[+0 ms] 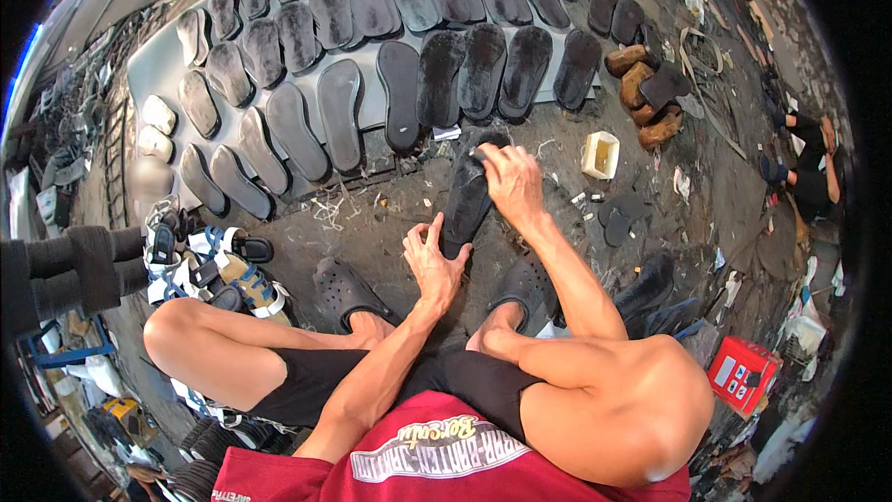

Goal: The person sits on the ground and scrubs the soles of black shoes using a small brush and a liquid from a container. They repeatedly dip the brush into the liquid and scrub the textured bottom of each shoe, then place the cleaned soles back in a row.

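Observation:
A dark, fuzzy-topped shoe sole (pixel 467 197) lies lengthwise on the ground between my feet. My left hand (pixel 435 262) straddles its near end, index finger along the left edge and thumb on the right. Over the far end, my right hand (pixel 514 188) bends down with its fingers pinched together. A small greyish piece shows at those fingertips, too small to name. Beyond, rows of similar soles (pixel 401 98) lie on a pale grey board (pixel 370 110), some furry and dark, others smoother and grey.
White, blue and tan sandals (pixel 246 284) are heaped at the left. A yellowish square tub (pixel 600 156) stands right of my right hand, with brown shoe lasts (pixel 641 93) beyond it. A red box (pixel 743 376) sits at the right. Another person (pixel 813 163) is at the far right. Scraps litter the ground.

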### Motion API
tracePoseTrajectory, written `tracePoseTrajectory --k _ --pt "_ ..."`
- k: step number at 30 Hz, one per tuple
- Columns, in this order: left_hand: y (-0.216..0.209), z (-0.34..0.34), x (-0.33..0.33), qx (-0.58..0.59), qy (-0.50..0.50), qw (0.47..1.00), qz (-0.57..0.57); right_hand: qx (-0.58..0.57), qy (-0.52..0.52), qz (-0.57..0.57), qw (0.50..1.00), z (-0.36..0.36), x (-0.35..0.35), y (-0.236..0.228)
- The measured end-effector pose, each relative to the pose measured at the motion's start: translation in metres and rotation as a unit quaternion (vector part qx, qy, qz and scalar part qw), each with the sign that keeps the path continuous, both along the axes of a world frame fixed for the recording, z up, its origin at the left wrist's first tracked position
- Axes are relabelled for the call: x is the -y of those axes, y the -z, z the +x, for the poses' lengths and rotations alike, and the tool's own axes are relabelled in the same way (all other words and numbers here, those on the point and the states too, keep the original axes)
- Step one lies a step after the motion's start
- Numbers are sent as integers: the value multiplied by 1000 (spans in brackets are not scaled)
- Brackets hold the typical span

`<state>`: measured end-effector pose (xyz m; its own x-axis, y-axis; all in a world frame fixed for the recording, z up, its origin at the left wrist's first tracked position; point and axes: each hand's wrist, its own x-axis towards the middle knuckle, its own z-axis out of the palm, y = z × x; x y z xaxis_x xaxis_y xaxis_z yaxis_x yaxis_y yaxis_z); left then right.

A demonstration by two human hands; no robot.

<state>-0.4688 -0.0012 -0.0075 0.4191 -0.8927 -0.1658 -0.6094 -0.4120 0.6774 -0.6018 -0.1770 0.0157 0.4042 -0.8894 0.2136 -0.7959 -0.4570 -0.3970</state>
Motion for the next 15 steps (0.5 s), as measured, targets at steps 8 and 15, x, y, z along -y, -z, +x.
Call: tracePoseTrajectory --k 8,15 --pt "2 44 37 -162 -338 901 -220 4 -215 26 976 2 -133 5" --pt "1 4 24 3 -20 994 -106 368 168 240 883 -63 -69 -61"
